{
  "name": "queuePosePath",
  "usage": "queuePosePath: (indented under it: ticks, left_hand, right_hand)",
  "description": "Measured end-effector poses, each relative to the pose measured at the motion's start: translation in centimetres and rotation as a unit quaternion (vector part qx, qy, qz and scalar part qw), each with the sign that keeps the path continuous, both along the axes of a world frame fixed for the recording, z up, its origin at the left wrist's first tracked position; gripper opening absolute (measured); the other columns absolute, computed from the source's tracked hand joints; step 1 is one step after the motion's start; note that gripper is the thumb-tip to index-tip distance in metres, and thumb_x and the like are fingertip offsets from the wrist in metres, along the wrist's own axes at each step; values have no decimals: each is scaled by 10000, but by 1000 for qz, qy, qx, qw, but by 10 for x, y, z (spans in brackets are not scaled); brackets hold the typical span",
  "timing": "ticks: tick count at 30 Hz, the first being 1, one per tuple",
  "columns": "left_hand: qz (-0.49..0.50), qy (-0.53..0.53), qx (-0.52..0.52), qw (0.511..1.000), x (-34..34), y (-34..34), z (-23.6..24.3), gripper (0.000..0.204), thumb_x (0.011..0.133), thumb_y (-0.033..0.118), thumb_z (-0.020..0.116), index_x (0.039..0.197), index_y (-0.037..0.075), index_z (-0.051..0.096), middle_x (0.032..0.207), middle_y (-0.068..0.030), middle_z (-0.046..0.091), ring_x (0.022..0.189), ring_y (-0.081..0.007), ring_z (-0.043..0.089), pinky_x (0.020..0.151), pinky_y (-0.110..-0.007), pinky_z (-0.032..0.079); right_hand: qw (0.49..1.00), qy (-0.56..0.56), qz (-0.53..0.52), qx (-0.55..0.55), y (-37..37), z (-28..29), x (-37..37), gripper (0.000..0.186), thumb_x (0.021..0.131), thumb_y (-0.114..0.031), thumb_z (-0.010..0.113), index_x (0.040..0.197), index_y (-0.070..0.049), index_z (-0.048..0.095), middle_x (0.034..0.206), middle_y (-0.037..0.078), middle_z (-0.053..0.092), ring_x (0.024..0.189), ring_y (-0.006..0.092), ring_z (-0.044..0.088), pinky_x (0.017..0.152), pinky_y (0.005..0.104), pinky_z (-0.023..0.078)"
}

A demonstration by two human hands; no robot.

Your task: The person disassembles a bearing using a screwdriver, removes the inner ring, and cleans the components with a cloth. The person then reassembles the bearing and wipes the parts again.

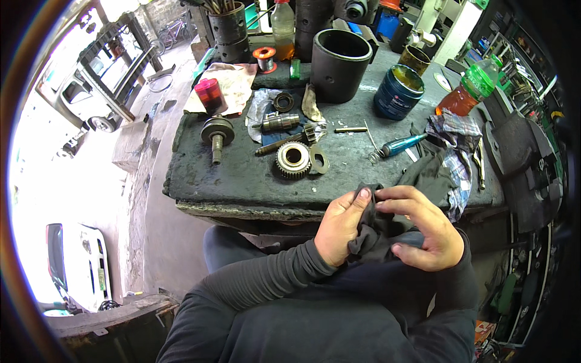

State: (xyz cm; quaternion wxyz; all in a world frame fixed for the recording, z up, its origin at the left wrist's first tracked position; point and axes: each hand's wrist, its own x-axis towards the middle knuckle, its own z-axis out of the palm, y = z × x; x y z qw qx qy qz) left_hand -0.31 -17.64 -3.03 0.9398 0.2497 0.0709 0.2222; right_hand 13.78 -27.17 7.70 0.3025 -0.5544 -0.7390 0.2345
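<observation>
In front of my body, at the bench's near edge, both hands are on a dark grey rag (370, 233). My left hand (340, 225) grips its left side, thumb pressed on top. My right hand (431, 233) curls around the right side, fingertips against the folds and thumb lower down. Whether anything lies inside the rag is hidden. Beyond them on the bench sit a toothed gear ring (293, 161), a flat metal washer (319, 160), a pinion shaft (284, 144) and a cylindrical metal part (279, 122). A blue-handled tool (402, 145) lies nearer my right hand.
The dark workbench (242, 181) carries a flanged shaft (217, 136), a red jar (209, 95), a solder spool (264, 59), a large black cylinder (341, 66), a blue tub (399, 91) and a green-labelled bottle (469, 88). A checked cloth (459, 163) hangs over the edge at right.
</observation>
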Motion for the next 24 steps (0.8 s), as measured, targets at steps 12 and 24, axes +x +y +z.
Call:
queuePosePath:
  ticks: [12, 24]
  left_hand:
    - [-19, 27, 232, 972, -13, -1, -3, 363, 1045, 230, 374, 1311, -16, 400, 1179, -83, 541, 1104, -137, 516, 959, -292, 415]
    - [229, 289, 393, 842, -141, 48, 3, 459, 789, 20, 696, 1188, 32, 467, 1096, -41, 495, 1039, -113, 465, 944, -260, 384]
  right_hand:
    - [961, -187, -49, 198, 8, -21, -2, 446, 593, -177, 843, 957, -30, 631, 840, 102, 566, 650, 281, 581, 539, 342, 472]
    - [975, -189, -105, -45, 10, -22, 16, 460, 690, -99, 756, 1113, -27, 591, 885, 128, 497, 782, 317, 559, 689, 397, 467]
